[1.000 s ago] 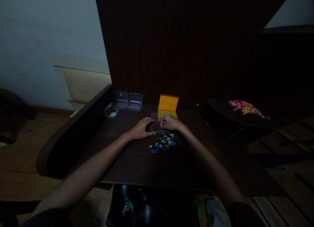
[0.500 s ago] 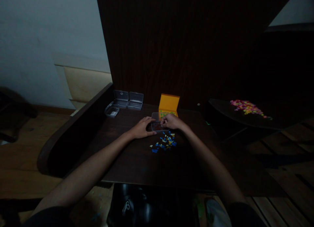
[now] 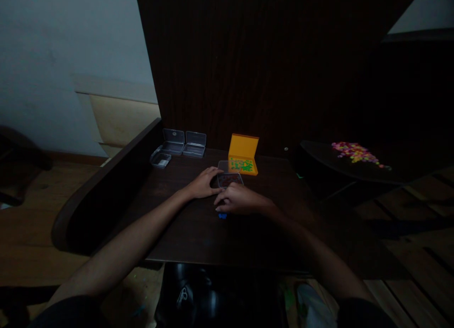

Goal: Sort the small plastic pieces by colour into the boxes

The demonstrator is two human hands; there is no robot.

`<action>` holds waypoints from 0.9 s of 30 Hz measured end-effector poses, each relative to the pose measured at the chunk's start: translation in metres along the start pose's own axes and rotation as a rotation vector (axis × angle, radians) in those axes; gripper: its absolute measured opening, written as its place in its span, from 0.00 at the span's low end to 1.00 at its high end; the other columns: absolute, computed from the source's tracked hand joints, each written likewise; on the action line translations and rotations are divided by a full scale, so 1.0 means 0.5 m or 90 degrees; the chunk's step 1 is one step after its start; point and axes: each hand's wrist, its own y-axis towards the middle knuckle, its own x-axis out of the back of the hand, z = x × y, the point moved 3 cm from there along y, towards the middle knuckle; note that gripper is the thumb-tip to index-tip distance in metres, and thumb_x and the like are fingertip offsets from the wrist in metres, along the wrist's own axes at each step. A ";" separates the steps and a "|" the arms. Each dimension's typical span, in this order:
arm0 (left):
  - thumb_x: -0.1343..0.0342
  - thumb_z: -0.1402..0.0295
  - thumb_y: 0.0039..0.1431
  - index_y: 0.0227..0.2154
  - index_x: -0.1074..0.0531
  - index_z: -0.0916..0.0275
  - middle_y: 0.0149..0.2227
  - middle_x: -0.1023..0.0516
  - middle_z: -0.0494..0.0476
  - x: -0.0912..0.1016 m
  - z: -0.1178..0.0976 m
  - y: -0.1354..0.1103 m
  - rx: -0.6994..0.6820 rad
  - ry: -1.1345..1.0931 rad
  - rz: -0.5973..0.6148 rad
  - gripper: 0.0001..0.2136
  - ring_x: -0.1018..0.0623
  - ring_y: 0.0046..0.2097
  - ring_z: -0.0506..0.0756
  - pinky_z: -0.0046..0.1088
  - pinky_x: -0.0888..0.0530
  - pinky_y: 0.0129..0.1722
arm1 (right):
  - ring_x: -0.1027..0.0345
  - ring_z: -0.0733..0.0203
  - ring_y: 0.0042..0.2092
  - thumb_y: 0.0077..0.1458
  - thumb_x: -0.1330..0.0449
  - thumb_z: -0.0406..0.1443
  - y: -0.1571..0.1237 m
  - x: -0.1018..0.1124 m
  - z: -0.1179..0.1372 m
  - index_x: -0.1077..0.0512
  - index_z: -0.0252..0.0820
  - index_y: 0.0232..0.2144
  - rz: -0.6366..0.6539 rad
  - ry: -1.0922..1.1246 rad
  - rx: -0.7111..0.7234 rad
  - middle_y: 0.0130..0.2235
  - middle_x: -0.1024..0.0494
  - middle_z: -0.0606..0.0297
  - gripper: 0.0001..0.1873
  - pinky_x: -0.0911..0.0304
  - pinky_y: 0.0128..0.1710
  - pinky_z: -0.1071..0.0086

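Observation:
A small clear plastic box (image 3: 230, 178) stands on the dark table with its lid raised at the back; small reddish-brown bits seem to lie inside. Around its left side curves my left hand (image 3: 205, 183), fingers at the back corner and thumb at the front. Just in front of the box my right hand (image 3: 238, 199) is lowered over the pile of small pieces, fingers bent down and drawn together; what lies between the tips is hidden. A few blue pieces (image 3: 222, 216) show below it. The rest of the pile is covered by the hand.
Behind the box an open yellow case (image 3: 244, 147) holds green pieces (image 3: 241, 165). Open clear boxes (image 3: 194, 144) and a smaller clear box (image 3: 161, 160) stand at the back left. Pink and yellow pieces (image 3: 356, 153) lie on a dark surface at right. A raised side panel (image 3: 106, 186) borders the left.
My right hand has moved from over the clear box toward me and slightly left, now covering most of the blue and pale pieces. My left hand stays at the box.

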 end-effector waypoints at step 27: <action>0.38 0.55 0.51 0.55 0.34 0.64 0.54 0.33 0.65 0.001 -0.003 -0.004 0.019 0.008 0.003 0.30 0.32 0.58 0.64 0.45 0.34 0.59 | 0.37 0.67 0.28 0.52 0.40 0.29 -0.008 0.050 -0.160 0.20 0.38 0.35 -0.100 -0.046 -0.195 0.27 0.25 0.66 0.10 0.49 0.29 0.74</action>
